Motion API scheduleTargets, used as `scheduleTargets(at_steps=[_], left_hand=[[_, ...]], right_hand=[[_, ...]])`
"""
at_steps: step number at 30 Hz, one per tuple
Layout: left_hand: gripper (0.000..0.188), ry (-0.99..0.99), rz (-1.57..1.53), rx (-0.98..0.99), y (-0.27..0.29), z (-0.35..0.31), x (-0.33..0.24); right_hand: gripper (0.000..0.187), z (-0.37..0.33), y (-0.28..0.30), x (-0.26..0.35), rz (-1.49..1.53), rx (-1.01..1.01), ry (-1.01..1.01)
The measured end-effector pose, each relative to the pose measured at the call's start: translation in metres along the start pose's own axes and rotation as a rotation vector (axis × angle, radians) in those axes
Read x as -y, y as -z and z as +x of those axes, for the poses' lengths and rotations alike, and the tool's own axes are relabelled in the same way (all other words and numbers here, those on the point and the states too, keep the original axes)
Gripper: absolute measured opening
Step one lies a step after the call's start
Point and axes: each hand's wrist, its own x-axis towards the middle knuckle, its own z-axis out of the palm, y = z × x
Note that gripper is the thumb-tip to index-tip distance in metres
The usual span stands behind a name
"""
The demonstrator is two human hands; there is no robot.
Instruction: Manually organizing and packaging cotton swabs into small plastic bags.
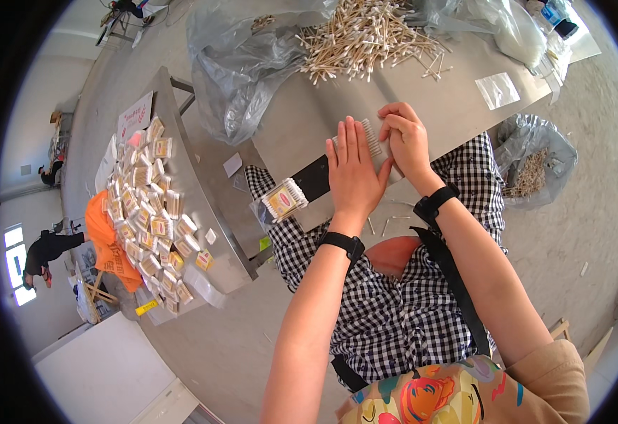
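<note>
A row of cotton swabs [371,136] lies side by side on the metal table [291,116]. My left hand [355,166] rests flat along the row's left side, fingers straight and together, covering part of it. My right hand [409,145] is at the row's right side with its fingers curled inward; whatever they may hold is hidden. The two thumbs come close together at the near end. A filled pack of swabs [284,200] with a yellow and white label sits at the table's near left edge, beside a black strip [312,178].
A big heap of loose swabs [365,39] covers the table's far side, beside grey plastic bags [242,78]. On a left table [213,233] many packed swabs [146,212] lie piled near an orange cloth [107,237]. A lined bin [545,152] with swabs stands at right.
</note>
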Motion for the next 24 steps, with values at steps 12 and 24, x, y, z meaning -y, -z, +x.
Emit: scheduleTargets(at_steps=[12,24], left_hand=[[0.082,-0.005,-0.002,-0.009,-0.0012,-0.0004,-0.0007],[0.083,-0.003,-0.008,-0.009,-0.0004,0.0013,-0.0011]], right_hand=[[0.013,0.0001,0.0009,-0.0021,-0.025,-0.011,0.022],[0.017,0.002,0.004,0.001,0.017,-0.007,-0.011]])
